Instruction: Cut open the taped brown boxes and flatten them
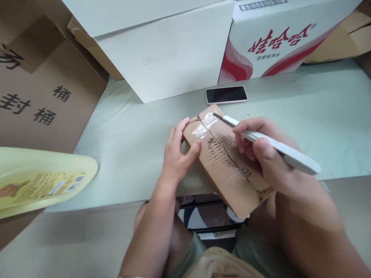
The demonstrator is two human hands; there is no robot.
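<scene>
A small brown cardboard box (223, 162) lies slanted on the pale green table (130, 131), its near end sticking out over the table's front edge. Its top is torn and has clear tape at the far end. My left hand (178, 154) grips the box's left edge, thumb on top and fingers curled round the side. My right hand (263, 148) is closed round a white utility knife (275, 146). The knife's dark blade (219, 117) points left and rests on the taped far end of the box.
A phone (226, 94) lies face up just beyond the box. A white carton (162, 50) and a red-and-white printed carton (278, 34) stand at the back. A brown carton (40, 85) leans at the left, with a pale yellow plastic item (43, 179) below it.
</scene>
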